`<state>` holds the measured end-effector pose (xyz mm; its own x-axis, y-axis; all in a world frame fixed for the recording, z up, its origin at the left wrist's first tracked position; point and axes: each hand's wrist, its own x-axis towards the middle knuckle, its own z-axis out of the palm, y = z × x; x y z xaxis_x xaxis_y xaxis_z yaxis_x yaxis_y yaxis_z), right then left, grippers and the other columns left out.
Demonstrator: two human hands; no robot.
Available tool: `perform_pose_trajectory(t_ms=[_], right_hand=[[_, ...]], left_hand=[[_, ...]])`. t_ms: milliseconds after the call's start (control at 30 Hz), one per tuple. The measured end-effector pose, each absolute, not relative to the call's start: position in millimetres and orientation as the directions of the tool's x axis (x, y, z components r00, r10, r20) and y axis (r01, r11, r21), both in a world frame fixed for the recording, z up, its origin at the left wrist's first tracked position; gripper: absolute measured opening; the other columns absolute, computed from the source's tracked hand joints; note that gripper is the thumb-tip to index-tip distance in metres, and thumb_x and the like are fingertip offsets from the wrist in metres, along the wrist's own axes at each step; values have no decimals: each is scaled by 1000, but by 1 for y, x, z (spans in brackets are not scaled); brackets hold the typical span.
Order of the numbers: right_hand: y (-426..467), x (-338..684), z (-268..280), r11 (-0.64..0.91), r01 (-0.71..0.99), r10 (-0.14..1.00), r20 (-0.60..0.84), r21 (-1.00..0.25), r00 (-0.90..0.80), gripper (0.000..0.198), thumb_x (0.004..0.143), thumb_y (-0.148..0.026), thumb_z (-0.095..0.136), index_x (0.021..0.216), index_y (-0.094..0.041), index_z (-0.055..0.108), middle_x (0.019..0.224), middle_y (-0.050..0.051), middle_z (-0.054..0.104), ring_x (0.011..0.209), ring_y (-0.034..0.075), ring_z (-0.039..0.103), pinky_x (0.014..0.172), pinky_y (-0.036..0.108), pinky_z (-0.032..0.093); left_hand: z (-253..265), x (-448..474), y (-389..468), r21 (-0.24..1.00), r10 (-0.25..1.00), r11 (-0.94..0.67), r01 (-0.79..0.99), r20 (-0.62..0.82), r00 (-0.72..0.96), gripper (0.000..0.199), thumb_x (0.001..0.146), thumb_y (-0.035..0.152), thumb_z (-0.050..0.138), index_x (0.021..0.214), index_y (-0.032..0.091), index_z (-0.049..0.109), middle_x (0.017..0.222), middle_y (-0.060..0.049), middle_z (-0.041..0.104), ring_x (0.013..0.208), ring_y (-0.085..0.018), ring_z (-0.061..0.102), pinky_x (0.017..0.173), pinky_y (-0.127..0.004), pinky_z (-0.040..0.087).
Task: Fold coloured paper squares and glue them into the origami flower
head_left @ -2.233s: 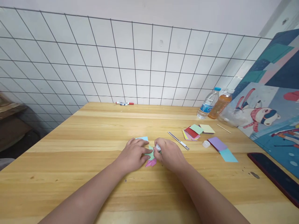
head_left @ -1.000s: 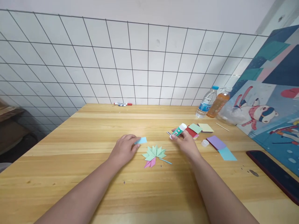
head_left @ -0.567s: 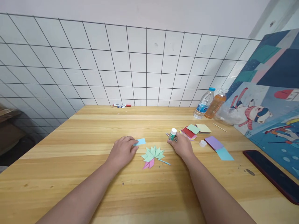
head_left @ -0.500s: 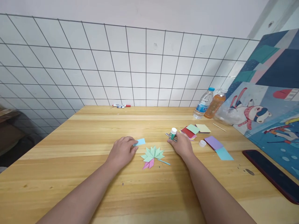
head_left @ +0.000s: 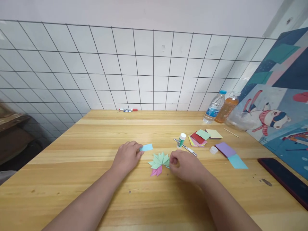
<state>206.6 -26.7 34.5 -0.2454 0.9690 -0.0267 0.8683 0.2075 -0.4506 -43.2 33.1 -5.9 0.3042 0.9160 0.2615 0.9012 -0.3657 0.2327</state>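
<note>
My left hand (head_left: pixel 128 157) rests on the table with its fingers and thumb closed on the left end of a small light-blue paper rectangle (head_left: pixel 146 147). To the right, my right hand (head_left: pixel 187 166) is curled at the right side of a folded paper fan (head_left: pixel 158 161), made of pale green pointed pieces with pink ones below. Its fingers hide most of a thin blue stem there, and whether they grip anything is hidden. Behind this hand, a glue stick (head_left: pixel 181 140) with a white cap stands upright beside a slim silver pen-like tool (head_left: pixel 189 149).
Coloured paper squares (head_left: pixel 198 138), a clear round cap (head_left: pixel 213 149) and purple and blue sheets (head_left: pixel 226 150) lie to the right. Farther right are a phone (head_left: pixel 282 179) and a wooden stick (head_left: pixel 231 132). Two bottles (head_left: pixel 214 107) and markers (head_left: pixel 128 110) are near the wall.
My right hand has let go of the glue stick, which now stands on the table, and moved toward me to the fan's right side. My left hand stays at the blue paper.
</note>
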Motion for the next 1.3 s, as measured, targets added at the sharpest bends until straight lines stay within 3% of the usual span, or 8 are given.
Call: perform_pose_trajectory(t_ms=[100, 267, 500, 733, 900, 1033, 1133, 1300], right_hand=[[-31, 203, 27, 202, 920, 960, -119, -337, -254, 9, 67, -22, 56, 76, -21, 57, 79, 0, 62, 66, 13, 51, 54, 22, 27], [-35, 205, 30, 198, 959, 951, -196, -201, -238, 10, 66, -10, 50, 66, -18, 56, 71, 3, 62, 65, 14, 51, 52, 23, 24], [-35, 188, 28, 198, 891, 957, -118, -408, -266, 11, 71, -13, 49, 71, -21, 57, 70, -2, 63, 61, 11, 50, 50, 21, 24], [-35, 172, 18, 168, 936, 974, -93, -308, -205, 10, 75, -12, 47, 73, -20, 53, 68, 0, 62, 62, 12, 50, 51, 23, 21], [-32, 189, 27, 80, 960, 990, -88, -269, -107, 4, 73, -17, 50, 73, -21, 52, 66, -1, 59, 60, 12, 48, 50, 23, 21], [-28, 213, 40, 128, 920, 980, -96, -371, -176, 9, 71, -20, 55, 79, -23, 57, 76, -2, 61, 66, 11, 50, 52, 21, 26], [-28, 225, 47, 136, 893, 966, -142, -428, -215, 8, 74, -22, 53, 78, -23, 59, 73, -2, 62, 64, 11, 51, 52, 21, 28], [-32, 212, 46, 160, 932, 957, -181, -324, -227, 10, 74, -31, 57, 74, -22, 61, 73, 0, 62, 65, 14, 52, 53, 23, 27]], left_hand=[[-6, -44, 34, 223, 920, -354, 908, 256, 296, 21, 81, 34, 53, 92, 25, 68, 90, -4, 66, 86, -24, 58, 73, -35, 41], [-6, -42, 34, 223, 928, -326, 919, 259, 266, 18, 80, 35, 54, 88, 25, 67, 85, -3, 66, 84, -24, 57, 70, -34, 40], [-2, -42, 35, 192, 942, -310, 931, 198, 272, 27, 87, 31, 40, 85, 24, 67, 80, -4, 66, 77, -22, 57, 64, -32, 38], [-2, -42, 33, 180, 940, -297, 938, 227, 254, 26, 87, 29, 39, 82, 23, 64, 79, -5, 64, 77, -23, 56, 64, -31, 39], [2, -40, 31, 249, 927, -302, 920, 303, 222, 21, 85, 27, 39, 79, 22, 58, 80, -4, 63, 80, -22, 56, 66, -31, 40], [5, -40, 29, 316, 929, -292, 903, 320, 188, 15, 82, 23, 39, 75, 22, 52, 78, -3, 61, 77, -21, 54, 65, -31, 39], [6, -40, 29, 332, 930, -288, 898, 322, 179, 14, 81, 21, 36, 73, 22, 47, 75, -3, 57, 75, -21, 53, 63, -30, 37], [4, -41, 31, 347, 931, -297, 890, 313, 188, 18, 85, 19, 30, 74, 22, 43, 73, -3, 54, 72, -20, 51, 61, -30, 36]])
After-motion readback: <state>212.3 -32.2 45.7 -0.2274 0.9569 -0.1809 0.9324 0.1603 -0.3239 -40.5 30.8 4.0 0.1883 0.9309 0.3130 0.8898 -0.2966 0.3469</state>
